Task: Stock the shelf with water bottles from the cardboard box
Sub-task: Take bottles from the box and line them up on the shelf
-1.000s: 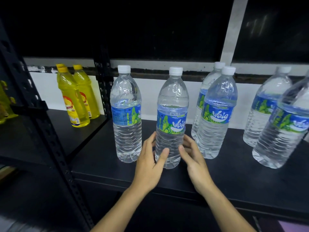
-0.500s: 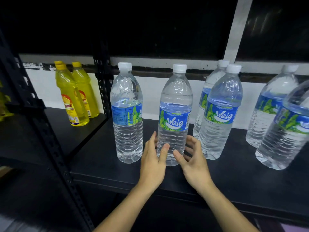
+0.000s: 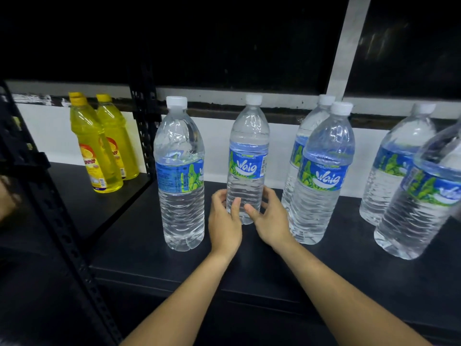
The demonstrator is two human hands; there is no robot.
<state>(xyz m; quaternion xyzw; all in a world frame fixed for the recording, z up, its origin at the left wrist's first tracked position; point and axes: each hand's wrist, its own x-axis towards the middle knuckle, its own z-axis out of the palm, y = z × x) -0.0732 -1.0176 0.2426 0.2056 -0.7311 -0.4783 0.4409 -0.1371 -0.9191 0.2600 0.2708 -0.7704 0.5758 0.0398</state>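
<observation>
Several clear water bottles with blue and green labels stand upright on a black shelf (image 3: 249, 265). The middle bottle (image 3: 248, 151) stands further back than its neighbours, and both my hands wrap its lower part. My left hand (image 3: 224, 221) grips it from the left, my right hand (image 3: 268, 218) from the right. Another bottle (image 3: 180, 171) stands close at the left, and two bottles (image 3: 321, 171) stand at the right. Two further bottles (image 3: 414, 186) stand at the far right. No cardboard box is in view.
Yellow liquid bottles (image 3: 99, 143) stand on the neighbouring shelf at the left. A black perforated upright (image 3: 146, 121) separates the two shelves, and another post (image 3: 57, 226) slants across the near left. A white wall with dark windows lies behind.
The middle bottle has been pushed back, deeper on the shelf, with both hands following it. Its label has turned to face the front.
</observation>
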